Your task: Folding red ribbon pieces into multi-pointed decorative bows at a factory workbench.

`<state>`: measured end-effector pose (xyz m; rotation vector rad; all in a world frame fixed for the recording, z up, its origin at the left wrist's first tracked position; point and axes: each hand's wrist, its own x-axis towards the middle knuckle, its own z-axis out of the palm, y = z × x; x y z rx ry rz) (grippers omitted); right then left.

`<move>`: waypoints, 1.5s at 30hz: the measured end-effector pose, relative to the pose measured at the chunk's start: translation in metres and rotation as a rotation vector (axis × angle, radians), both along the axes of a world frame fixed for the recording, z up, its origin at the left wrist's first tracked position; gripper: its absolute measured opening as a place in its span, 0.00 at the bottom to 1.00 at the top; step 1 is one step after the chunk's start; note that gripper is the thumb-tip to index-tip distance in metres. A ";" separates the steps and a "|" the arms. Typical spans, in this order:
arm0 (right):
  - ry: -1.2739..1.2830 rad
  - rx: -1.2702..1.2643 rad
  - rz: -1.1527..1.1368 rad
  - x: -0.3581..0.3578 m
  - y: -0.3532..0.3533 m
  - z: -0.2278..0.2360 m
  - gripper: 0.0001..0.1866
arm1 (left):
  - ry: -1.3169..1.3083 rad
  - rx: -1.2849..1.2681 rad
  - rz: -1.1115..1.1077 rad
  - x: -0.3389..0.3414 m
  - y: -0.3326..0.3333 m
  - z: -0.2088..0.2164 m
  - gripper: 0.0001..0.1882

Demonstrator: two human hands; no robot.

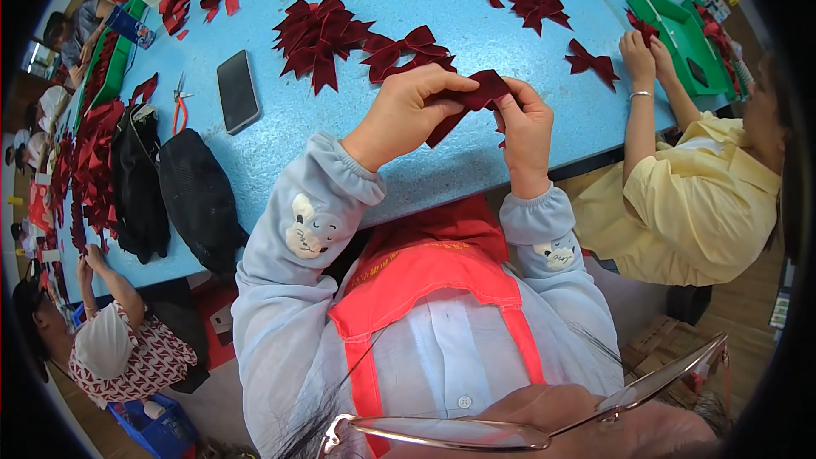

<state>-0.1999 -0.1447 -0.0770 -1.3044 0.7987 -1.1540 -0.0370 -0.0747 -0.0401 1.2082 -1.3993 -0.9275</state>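
Observation:
Between my two hands, above the near edge of the blue table (280, 149), is a dark red velvet ribbon (488, 89). My left hand (416, 106) pinches its left side with thumb and fingers, and one ribbon end hangs below those fingers. The right side of the ribbon is gripped by my right hand (523, 123), thumb toward me. Just beyond my left hand lie red velvet bows (408, 53), next to a larger pile of bows (319, 38). The fingers' far sides are partly hidden.
A black phone (238, 92), orange-handled pliers (179, 106) and black cloth bags (200, 195) lie to the left. More bows (592, 64) lie at right, near a green tray (680, 38). A co-worker in yellow (697, 195) handles ribbon there; another person (132, 348) sits at far left.

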 end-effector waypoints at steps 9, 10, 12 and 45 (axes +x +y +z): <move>0.013 0.138 0.095 0.002 0.002 0.004 0.07 | -0.495 -0.561 0.274 0.009 -0.015 -0.005 0.09; -0.001 0.172 0.115 0.002 0.002 0.004 0.07 | -0.581 -0.581 0.317 0.007 -0.014 -0.004 0.08; 0.005 0.179 0.120 0.003 0.002 0.001 0.07 | -0.670 -0.597 0.358 0.004 -0.013 -0.004 0.07; 0.515 -0.618 0.117 -0.001 0.019 -0.005 0.09 | -0.031 0.749 -0.021 0.015 0.035 0.004 0.12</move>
